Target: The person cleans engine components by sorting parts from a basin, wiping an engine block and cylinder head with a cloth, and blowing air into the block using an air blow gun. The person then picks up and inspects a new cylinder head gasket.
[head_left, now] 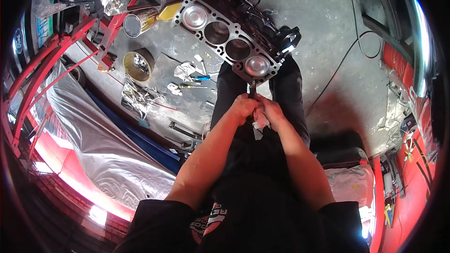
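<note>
In front of my lap, my left hand [242,107] and my right hand [270,109] meet, fingers closed. A dark, narrow tool [252,90] rises between them toward the block's near end; its kind is not clear, and my left hand appears wrapped around it. A crumpled pale rag [260,121] is bunched in my right hand and hangs below it. Just beyond is an engine block [228,42] with its deck facing up. Two bright pistons, one at the far end [195,17] and one at the near end [257,66], sit high; the middle two bores look dark and deep.
Left on the concrete floor are a bucket [138,65], a blue-handled screwdriver [201,78], a yellow-handled screwdriver [190,86] and a pile of wrenches [139,97]. A red metal frame [47,58] and plastic-covered panel [89,136] stand farther left. A black cable [335,68] runs along the right.
</note>
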`<action>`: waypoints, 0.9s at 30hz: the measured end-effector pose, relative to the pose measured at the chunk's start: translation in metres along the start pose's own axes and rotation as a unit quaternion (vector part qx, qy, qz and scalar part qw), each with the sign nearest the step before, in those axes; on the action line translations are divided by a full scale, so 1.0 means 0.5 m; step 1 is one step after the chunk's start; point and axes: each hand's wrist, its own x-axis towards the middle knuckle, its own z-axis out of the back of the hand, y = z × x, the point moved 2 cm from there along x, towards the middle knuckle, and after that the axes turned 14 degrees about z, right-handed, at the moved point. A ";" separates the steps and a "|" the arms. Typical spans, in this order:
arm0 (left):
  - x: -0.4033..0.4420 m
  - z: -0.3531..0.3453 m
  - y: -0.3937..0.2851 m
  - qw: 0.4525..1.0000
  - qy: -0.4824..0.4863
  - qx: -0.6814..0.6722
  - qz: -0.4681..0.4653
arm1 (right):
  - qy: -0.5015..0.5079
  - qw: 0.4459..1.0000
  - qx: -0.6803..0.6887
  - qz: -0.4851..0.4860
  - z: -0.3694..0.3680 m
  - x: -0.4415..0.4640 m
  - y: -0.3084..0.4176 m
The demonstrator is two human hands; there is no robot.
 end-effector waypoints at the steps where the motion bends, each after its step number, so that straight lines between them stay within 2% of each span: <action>1: 0.009 0.003 0.001 1.000 -0.008 0.001 0.008 | -0.023 0.999 -0.026 0.003 0.002 0.006 -0.007; 2: 0.015 0.007 0.006 1.000 -0.017 0.002 0.017 | 0.021 0.999 -0.014 -0.032 0.018 0.024 -0.026; 6: -0.047 -0.012 -0.028 0.998 -0.009 -0.019 0.053 | -0.011 0.999 -0.044 -0.013 0.005 0.041 -0.002; 7: -0.027 -0.007 -0.016 0.998 -0.012 -0.016 0.054 | 0.013 0.997 -0.014 -0.070 0.004 0.046 -0.002; 8: 0.007 0.004 0.000 0.987 -0.063 0.150 -0.005 | 0.038 0.991 0.015 -0.125 0.003 0.052 0.001; 10: 0.034 0.001 0.009 0.941 -0.112 0.314 -0.064 | 0.051 0.987 0.009 -0.150 0.006 0.065 0.005; 13: 0.010 -0.024 -0.002 0.942 -0.124 0.304 -0.073 | 0.067 0.979 -0.002 -0.192 0.000 0.067 0.021; 15: -0.033 -0.051 -0.023 0.971 -0.154 0.178 0.039 | 0.075 0.976 0.009 -0.202 -0.003 0.061 0.029; 16: -0.032 -0.058 0.000 0.971 -0.155 0.179 0.040 | 0.077 0.975 0.013 -0.206 -0.002 0.061 0.021; 17: -0.036 -0.067 0.037 0.929 -0.199 0.313 -0.009 | 0.081 0.972 0.016 -0.219 0.009 0.072 -0.027; 18: -0.042 -0.072 0.060 0.864 -0.239 0.439 -0.057 | 0.087 0.968 0.018 -0.233 0.016 0.081 -0.080; 19: -0.064 -0.073 0.072 0.864 -0.237 0.441 -0.049 | 0.087 0.964 0.026 -0.250 0.003 0.057 -0.096; 21: -0.112 -0.090 0.076 0.868 -0.218 0.446 -0.024 | 0.003 0.986 0.006 -0.169 -0.013 -0.011 -0.057; 23: -0.154 -0.094 0.055 0.887 -0.190 0.422 -0.010 | 0.025 0.986 0.010 -0.165 -0.006 -0.029 -0.027; 26: -0.126 -0.067 0.034 0.956 -0.149 0.249 -0.042 | 0.041 0.988 0.023 -0.149 -0.010 0.004 -0.043; 27: -0.119 -0.068 0.027 0.956 -0.151 0.249 -0.040 | 0.035 0.986 0.032 -0.159 -0.020 0.002 -0.050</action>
